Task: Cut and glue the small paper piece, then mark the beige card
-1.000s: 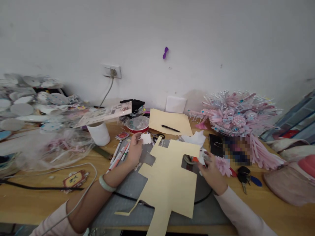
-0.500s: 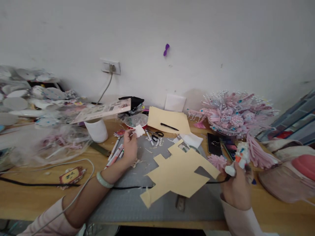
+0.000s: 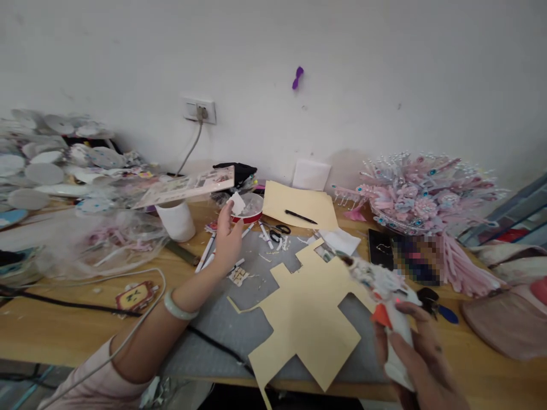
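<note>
My left hand (image 3: 228, 242), wearing a pale green bangle (image 3: 179, 307) at the wrist, is raised over the back of the grey cutting mat (image 3: 213, 347). Pinched at its fingertips is a small white cut-out piece (image 3: 238, 204). On the right, the fingers of my right hand (image 3: 421, 353) wrap round a white hot glue gun (image 3: 397, 324) with an orange trigger and a small red light. Its nozzle end, crusted with white, points left and is blurred by motion. Between my hands a cut-out sheet of tan card (image 3: 307, 319) lies on the mat.
Black scissors (image 3: 280, 230), white pens (image 3: 207, 250) and scraps lie behind the mat. A pen (image 3: 301, 217) rests on tan sheets (image 3: 273, 199). A pink beaded headpiece (image 3: 414, 193) stands at back right, near a phone (image 3: 380, 249). A black cord (image 3: 213, 341) crosses the mat's front left.
My right hand has brought the glue gun up off the table's right side, nozzle now toward the left. My left hand has lifted the white piece slightly. The black cord has shifted, and the view has turned slightly.
</note>
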Action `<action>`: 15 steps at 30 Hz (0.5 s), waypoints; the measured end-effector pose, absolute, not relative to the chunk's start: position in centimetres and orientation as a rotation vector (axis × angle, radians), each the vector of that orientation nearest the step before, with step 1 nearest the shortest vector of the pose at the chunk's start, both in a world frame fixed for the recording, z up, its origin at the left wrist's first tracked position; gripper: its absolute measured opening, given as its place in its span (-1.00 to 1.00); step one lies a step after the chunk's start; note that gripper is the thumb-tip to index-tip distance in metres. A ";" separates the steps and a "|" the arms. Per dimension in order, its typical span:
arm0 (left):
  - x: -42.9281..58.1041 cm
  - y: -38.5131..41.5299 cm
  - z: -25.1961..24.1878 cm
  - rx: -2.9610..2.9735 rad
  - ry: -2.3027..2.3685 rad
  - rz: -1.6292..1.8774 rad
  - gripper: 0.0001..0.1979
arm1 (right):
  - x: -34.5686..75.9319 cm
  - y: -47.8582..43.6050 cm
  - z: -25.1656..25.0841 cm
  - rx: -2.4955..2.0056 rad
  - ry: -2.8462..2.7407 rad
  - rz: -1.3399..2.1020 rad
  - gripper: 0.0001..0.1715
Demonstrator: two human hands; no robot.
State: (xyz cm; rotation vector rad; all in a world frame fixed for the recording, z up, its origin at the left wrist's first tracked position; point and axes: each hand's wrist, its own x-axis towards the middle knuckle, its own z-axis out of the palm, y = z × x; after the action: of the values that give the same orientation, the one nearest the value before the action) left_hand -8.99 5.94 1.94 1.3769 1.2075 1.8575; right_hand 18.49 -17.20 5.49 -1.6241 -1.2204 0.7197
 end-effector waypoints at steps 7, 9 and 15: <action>-9.0 6.0 1.8 1.474 1.238 1.943 -0.58 | 13.8 -8.3 5.6 -1.440 -1.573 1.268 -0.62; -9.2 5.5 2.2 1.550 1.245 1.987 -0.59 | 12.1 -4.3 4.7 -1.485 -1.779 1.227 -0.66; -8.5 1.7 3.5 2.056 1.147 1.896 -0.61 | 7.5 2.8 1.4 -1.448 -2.019 0.921 -0.69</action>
State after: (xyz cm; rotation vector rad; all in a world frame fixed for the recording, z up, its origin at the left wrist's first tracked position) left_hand -8.45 1.73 3.48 2.0562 1.1467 1.8959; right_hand 7.54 2.81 1.36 -1.4484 -2.0187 0.9209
